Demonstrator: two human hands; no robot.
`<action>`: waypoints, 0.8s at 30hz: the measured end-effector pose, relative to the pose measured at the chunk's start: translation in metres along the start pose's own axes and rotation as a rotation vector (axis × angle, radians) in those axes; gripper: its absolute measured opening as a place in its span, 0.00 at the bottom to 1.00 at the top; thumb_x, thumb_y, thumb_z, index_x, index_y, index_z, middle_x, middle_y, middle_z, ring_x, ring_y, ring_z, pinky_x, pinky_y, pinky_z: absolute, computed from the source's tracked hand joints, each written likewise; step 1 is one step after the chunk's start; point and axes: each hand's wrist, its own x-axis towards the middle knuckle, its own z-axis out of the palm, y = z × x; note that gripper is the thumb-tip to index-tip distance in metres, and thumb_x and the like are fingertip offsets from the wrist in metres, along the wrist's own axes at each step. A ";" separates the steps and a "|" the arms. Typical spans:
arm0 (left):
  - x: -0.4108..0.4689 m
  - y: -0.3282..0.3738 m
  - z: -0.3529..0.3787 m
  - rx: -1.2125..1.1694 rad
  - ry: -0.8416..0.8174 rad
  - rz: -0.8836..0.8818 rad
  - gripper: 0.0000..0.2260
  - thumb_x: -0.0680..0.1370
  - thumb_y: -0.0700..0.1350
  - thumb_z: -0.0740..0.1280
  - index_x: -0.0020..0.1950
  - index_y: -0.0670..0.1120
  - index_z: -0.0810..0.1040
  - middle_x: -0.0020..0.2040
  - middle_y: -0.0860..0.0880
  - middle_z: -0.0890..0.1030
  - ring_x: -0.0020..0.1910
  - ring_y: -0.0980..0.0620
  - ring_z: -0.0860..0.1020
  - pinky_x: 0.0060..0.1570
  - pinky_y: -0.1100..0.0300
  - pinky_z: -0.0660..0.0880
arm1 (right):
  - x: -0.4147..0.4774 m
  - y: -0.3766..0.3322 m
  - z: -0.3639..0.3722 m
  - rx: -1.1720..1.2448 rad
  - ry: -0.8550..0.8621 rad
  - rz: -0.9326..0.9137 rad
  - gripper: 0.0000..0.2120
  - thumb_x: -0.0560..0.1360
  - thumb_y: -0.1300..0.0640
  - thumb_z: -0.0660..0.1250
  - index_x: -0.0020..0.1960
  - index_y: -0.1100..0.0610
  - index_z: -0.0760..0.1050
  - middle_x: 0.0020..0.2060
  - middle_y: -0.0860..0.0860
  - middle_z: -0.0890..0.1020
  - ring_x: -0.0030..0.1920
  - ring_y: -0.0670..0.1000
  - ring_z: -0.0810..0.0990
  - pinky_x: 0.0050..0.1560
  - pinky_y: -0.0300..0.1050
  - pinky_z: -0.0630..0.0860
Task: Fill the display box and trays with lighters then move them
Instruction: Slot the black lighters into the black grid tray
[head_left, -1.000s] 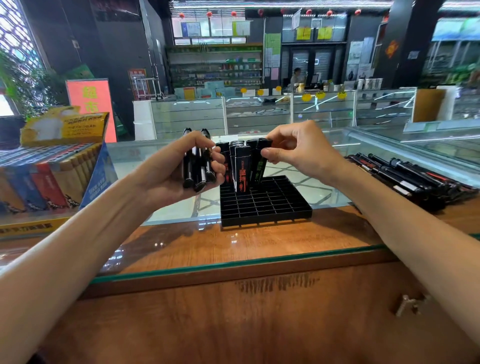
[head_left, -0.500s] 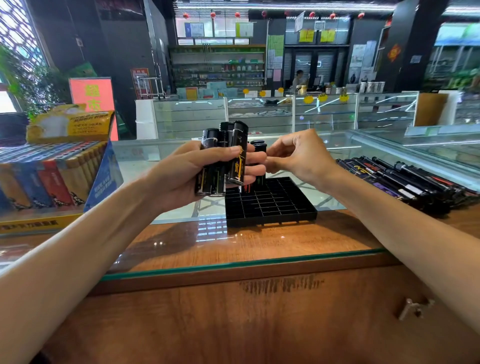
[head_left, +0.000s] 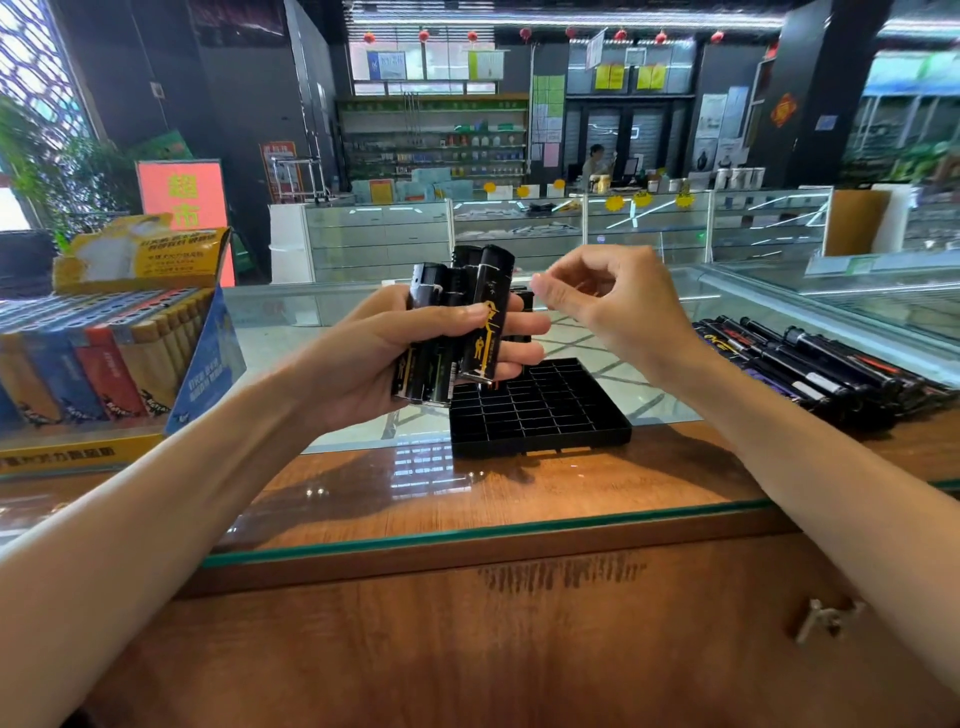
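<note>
Lighters (head_left: 831, 364) show at three places on the glass-topped wooden worktop (head_left: 467, 525), which spans the whole near view; at the far left stands the display box (head_left: 202, 364), yellow and blue card with its lid flap raised, packed with coloured lighters (head_left: 119, 364) upright in rows; at the middle, on the glass, lies the black tray (head_left: 550, 415), a flat grid of small compartments, the near ones open to view, its far left corner hidden behind the fingers; at the right a loose pile of black lighters lies flat, well apart from the tray, their ends pointing far and left; the left hand (head_left: 395, 358) is raised above the tray's far left corner, fingers and thumb wrapped round a bundle (head_left: 462, 322) of black lighters held upright, the rightmost one showing a yellow print toward the camera; the right hand (head_left: 613, 306) hangs just right of the bundle, not touching it, its fingers curled in, forefinger and thumb reaching toward the bundle, with nothing visible in its grasp.
</note>
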 end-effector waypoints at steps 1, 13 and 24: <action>0.000 -0.001 0.000 0.005 0.000 0.000 0.14 0.76 0.39 0.64 0.59 0.36 0.78 0.60 0.38 0.79 0.56 0.42 0.80 0.52 0.54 0.79 | -0.001 -0.005 -0.001 0.077 -0.025 0.003 0.11 0.73 0.51 0.69 0.41 0.59 0.81 0.30 0.46 0.79 0.27 0.39 0.72 0.30 0.28 0.67; 0.002 -0.006 0.002 0.118 0.033 -0.004 0.15 0.78 0.39 0.62 0.62 0.35 0.73 0.59 0.35 0.79 0.57 0.38 0.79 0.54 0.52 0.78 | -0.005 -0.021 0.002 0.406 -0.189 0.069 0.12 0.65 0.50 0.72 0.40 0.60 0.79 0.33 0.52 0.77 0.33 0.47 0.70 0.36 0.37 0.68; 0.002 0.002 -0.003 0.197 0.280 0.038 0.09 0.78 0.38 0.62 0.55 0.34 0.74 0.49 0.40 0.84 0.51 0.35 0.81 0.48 0.53 0.80 | 0.002 -0.012 -0.008 0.732 -0.151 0.229 0.08 0.68 0.60 0.70 0.46 0.61 0.78 0.37 0.52 0.82 0.33 0.48 0.78 0.32 0.35 0.73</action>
